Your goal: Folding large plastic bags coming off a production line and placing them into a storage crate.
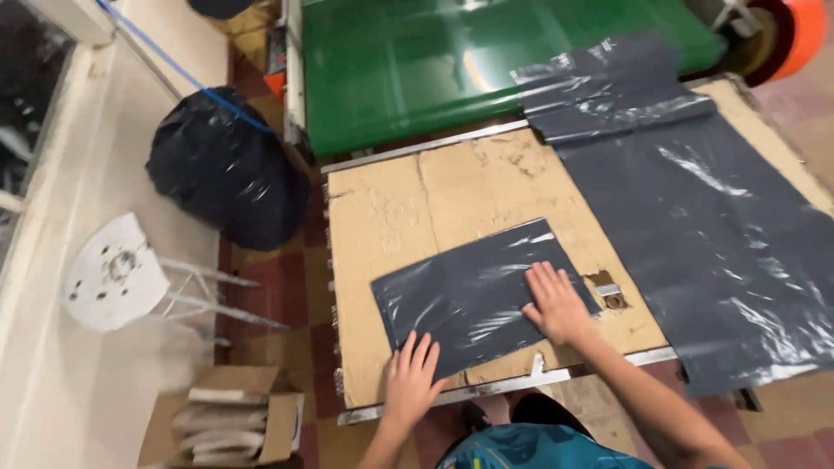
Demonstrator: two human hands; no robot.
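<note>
With both palms pressed flat, I hold my left hand (413,375) fingers spread on the near-left corner of a dark grey plastic bag (473,293), while my right hand (554,302), fingers likewise apart and gripping nothing, rests on its right end. The bag lies flat and slightly skewed on the cardboard-covered worktop (408,204), near its front edge. Just beside my right hand is a small metal-fitted cut-out (611,293) in the cardboard. To the right, a long grey plastic sheet (721,234) runs across the worktop from a green conveyor belt (417,61). On the floor to the left are a full black sack (221,165), a white stool (117,274) and an open cardboard box (221,421).
</note>
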